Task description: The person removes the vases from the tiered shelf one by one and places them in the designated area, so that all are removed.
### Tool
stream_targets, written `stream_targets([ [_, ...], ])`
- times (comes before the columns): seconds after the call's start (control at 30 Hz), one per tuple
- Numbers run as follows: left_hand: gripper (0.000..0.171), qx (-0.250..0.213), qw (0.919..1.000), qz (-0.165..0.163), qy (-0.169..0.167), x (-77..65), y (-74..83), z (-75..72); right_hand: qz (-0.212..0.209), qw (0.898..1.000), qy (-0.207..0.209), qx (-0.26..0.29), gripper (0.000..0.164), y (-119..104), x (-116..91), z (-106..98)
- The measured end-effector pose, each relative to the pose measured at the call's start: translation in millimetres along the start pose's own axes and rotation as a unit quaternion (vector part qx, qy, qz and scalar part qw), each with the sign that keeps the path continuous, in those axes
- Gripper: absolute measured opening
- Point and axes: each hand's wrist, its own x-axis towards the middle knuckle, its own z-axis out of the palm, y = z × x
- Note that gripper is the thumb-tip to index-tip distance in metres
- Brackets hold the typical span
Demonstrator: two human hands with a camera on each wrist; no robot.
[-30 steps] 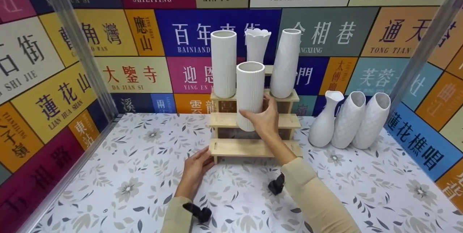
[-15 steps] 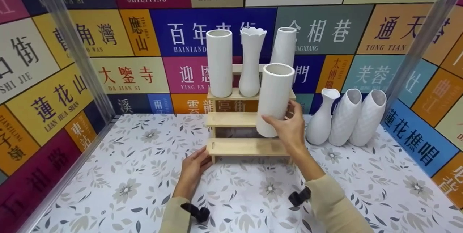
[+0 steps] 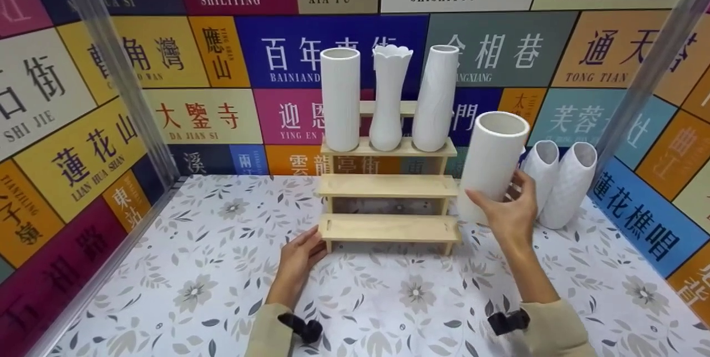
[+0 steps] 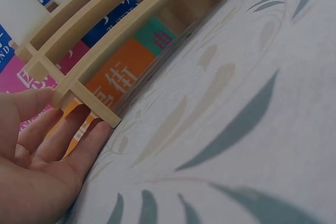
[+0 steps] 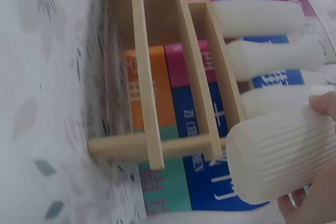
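My right hand (image 3: 509,218) grips a white ribbed cylindrical vase (image 3: 491,166) upright beside the right end of a tiered wooden stand (image 3: 391,186). In the right wrist view, that ribbed vase (image 5: 283,153) tilts across the picture, its base toward the stand. My left hand (image 3: 302,254) holds the stand's left front corner; in the left wrist view, the thumb is at the step's end and the fingertips reach behind the front leg (image 4: 97,104). On an upper step stand a straight vase (image 3: 340,99), a scalloped-rim vase (image 3: 391,99) and a tapered vase (image 3: 436,99), all white.
Two textured white vases (image 3: 571,185) stand at the right, partly behind the held vase, which hides a third one there. A floral cloth (image 3: 194,268) covers the table. Walls with coloured sign panels (image 3: 333,41) enclose its back and sides.
My right hand has carried the ribbed vase rightward from in front of the stand to past its right end, uncovering the middle and right vases. My left hand stays at the stand's corner.
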Motion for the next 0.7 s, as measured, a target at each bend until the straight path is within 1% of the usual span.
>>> stream_targets([
  [0.07,0.045,-0.004,1.0000,0.004,0.001,1.3,0.6,0.3,-0.006,1.000,0.009,0.001,0.094,1,3,-10],
  [0.2,0.045,-0.007,0.9999,0.012,0.001,2.3,-0.4,0.0,0.009,1.000,0.024,0.001,0.092,4,10,-26],
  [0.33,0.046,-0.001,1.0000,0.002,0.008,1.5,-0.9,-0.4,0.043,0.998,0.036,0.000,0.093,10,19,-39],
  [0.53,0.046,0.006,0.9999,-0.006,0.015,-0.5,-0.3,0.6,0.093,0.994,0.058,-0.024,0.094,28,29,-63],
  [0.7,0.045,0.008,0.9998,-0.009,0.013,-1.1,0.6,2.0,0.119,0.989,0.077,-0.033,0.096,41,36,-83],
])
